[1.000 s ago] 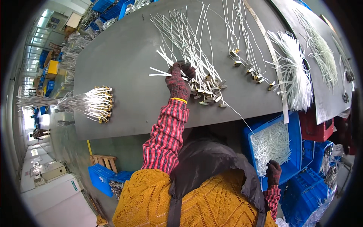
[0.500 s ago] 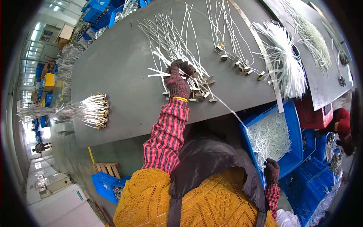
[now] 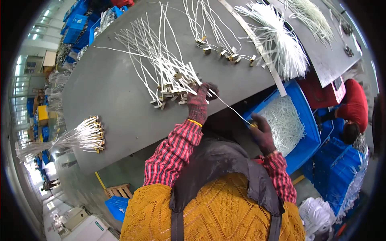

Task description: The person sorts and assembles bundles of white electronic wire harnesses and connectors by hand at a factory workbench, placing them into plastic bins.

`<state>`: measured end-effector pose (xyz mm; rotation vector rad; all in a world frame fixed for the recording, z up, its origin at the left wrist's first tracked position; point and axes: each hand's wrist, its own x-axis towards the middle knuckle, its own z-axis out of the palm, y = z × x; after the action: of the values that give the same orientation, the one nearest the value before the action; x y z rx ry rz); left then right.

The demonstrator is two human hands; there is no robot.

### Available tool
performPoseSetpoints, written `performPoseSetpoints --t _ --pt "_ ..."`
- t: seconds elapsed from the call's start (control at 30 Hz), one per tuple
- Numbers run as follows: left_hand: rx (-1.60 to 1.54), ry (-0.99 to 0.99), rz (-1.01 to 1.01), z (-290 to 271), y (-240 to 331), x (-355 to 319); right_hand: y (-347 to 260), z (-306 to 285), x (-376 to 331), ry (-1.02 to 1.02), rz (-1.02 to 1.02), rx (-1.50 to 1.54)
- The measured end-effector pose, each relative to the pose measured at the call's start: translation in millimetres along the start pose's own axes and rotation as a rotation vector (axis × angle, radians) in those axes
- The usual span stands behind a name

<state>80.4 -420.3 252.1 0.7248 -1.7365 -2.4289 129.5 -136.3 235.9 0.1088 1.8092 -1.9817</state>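
My left hand [image 3: 198,105], in a dark knitted glove, is closed round the ends of several short white sleeves [image 3: 185,82] at the table's near edge. Just beyond it lies a loose pile of white wires [image 3: 155,52] with small metal end pieces. My right hand [image 3: 263,134], gloved too, is closed on the brass-coloured end of a white wire [image 3: 230,107]. This wire stretches from beside my left hand to my right fingers, over the gap between the table and a blue crate [image 3: 309,116]. My fingers hide part of its end.
Cut white sleeves [image 3: 283,124] fill the crate. On the grey table [image 3: 104,72] lie a tied wire bundle [image 3: 90,134], more wires with metal ends [image 3: 223,50], a metal strip [image 3: 257,42] and a thick white bundle [image 3: 281,44]. A person in red [image 3: 354,104] bends at the right.
My right hand has risen from the crate's near side toward the table, drawing the wire's end with it. My left hand has moved nearer the table edge, and the view has shifted.
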Motion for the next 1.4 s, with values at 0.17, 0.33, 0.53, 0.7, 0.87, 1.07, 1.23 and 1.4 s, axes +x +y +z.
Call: performPoseSetpoints --t 0.17,0.33,0.53,0.7,0.87,1.07,1.23,1.4 --pt "0.277 0.021 0.027 19 -34 -27 -4 93 74 0.001 -0.295 -0.298" --pt "0.406 0.173 0.049 -10 -19 -19 21 117 144 0.055 -0.441 -0.455" --pt "0.571 0.19 -0.101 -47 -67 -4 43 133 239 0.056 -0.443 -0.739" --pt "0.37 0.327 -0.109 -136 -71 20 -28 212 213 -0.32 -0.214 -1.059" --pt "0.004 0.154 -0.199 -142 -13 6 -63 41 264 0.329 -0.372 -0.962" --pt "-0.074 0.032 -0.154 -119 4 3 -38 34 248 0.128 -0.221 -1.191" --pt "-0.134 0.074 -0.163 -87 13 2 -15 44 201 0.275 -0.109 -1.163" --pt "-0.25 0.044 -0.205 -57 -15 5 -49 61 144 -0.016 -0.297 -1.243"
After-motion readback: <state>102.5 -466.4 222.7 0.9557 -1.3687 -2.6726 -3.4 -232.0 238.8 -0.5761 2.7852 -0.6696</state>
